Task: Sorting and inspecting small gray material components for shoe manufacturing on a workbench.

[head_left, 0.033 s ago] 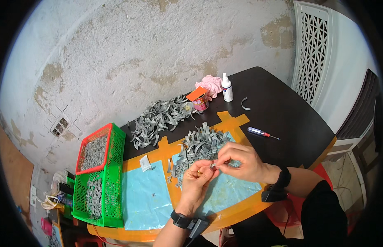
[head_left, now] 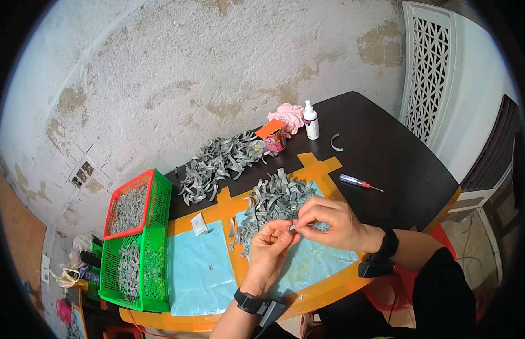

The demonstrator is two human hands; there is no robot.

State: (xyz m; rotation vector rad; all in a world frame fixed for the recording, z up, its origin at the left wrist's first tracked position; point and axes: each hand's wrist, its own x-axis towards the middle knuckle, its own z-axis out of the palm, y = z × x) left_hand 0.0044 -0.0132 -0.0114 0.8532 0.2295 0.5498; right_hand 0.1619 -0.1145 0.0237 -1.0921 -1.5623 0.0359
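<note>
My left hand pinches a small grey piece between thumb and fingertips. From the other side, the closed fingertips of my right hand meet the same piece. Fingers cover most of it, so its full shape cannot be made out. Just beyond my hands rises a heap of curved grey plastic strips, with smaller grey bits toward its left edge. Under my hands lies a light blue sheet edged with orange tape.
At left stands a green basket with grey parts, a red basket resting in its top. Behind are another strip pile, a can, pink cloth and white bottle. A screwdriver lies right.
</note>
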